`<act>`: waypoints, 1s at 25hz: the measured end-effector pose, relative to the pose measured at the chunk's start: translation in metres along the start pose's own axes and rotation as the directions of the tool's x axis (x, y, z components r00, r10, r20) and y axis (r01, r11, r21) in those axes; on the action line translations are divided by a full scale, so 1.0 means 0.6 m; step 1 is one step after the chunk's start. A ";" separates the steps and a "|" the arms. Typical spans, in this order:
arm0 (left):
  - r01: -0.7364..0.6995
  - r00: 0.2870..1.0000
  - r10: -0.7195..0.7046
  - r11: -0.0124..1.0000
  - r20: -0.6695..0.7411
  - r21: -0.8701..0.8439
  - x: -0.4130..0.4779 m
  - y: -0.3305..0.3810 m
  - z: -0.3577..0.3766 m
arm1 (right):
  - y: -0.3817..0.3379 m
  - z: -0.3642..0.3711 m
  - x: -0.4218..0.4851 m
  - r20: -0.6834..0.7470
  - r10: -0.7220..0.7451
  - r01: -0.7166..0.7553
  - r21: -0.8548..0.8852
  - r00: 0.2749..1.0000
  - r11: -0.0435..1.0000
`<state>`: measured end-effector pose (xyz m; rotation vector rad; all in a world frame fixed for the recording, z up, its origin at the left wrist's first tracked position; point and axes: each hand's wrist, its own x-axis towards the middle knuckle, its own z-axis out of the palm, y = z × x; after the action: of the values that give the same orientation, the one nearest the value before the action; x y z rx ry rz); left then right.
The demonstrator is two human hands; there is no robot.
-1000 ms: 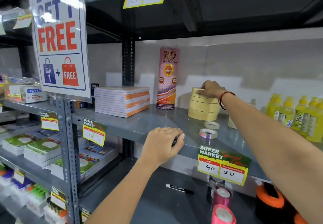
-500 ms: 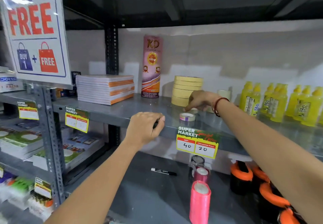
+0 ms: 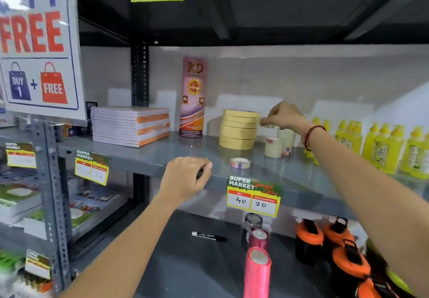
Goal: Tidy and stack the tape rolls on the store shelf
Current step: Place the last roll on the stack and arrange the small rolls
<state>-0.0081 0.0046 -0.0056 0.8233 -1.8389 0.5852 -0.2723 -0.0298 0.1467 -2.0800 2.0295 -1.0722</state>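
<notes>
A stack of yellow masking tape rolls (image 3: 239, 129) stands on the grey shelf (image 3: 144, 156). Just right of its top, my right hand (image 3: 284, 116) pinches a small pale tape roll (image 3: 267, 125) in the air. It hovers above two short stacks of small pale rolls (image 3: 276, 146). One small roll with a printed core (image 3: 240, 163) lies flat near the shelf's front edge. My left hand (image 3: 185, 179) rests curled on the shelf edge, with a black object (image 3: 200, 173) between its fingers, mostly hidden.
A tall pink KD tube (image 3: 193, 98) and a pile of notebooks (image 3: 132, 125) stand left of the tape. Yellow glue bottles (image 3: 383, 146) fill the right. Below are a marker (image 3: 209, 236), pink ribbon rolls (image 3: 257, 272) and orange-and-black items (image 3: 348, 263).
My right hand left the top of the yellow stack, came down to a small roll on the shelf, and has lifted it up to the right. The left hand stayed put.
</notes>
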 end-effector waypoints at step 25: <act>-0.003 1.000 0.003 1.000 -0.016 -0.015 -0.002 -0.002 0.001 | 0.031 0.058 -0.024 -0.090 0.116 -0.144 -0.434 0.989 0.889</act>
<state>-0.0070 0.0036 -0.0069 0.8038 -1.8278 0.5777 -0.2698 -0.0340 0.1051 -2.0639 2.6019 -0.7112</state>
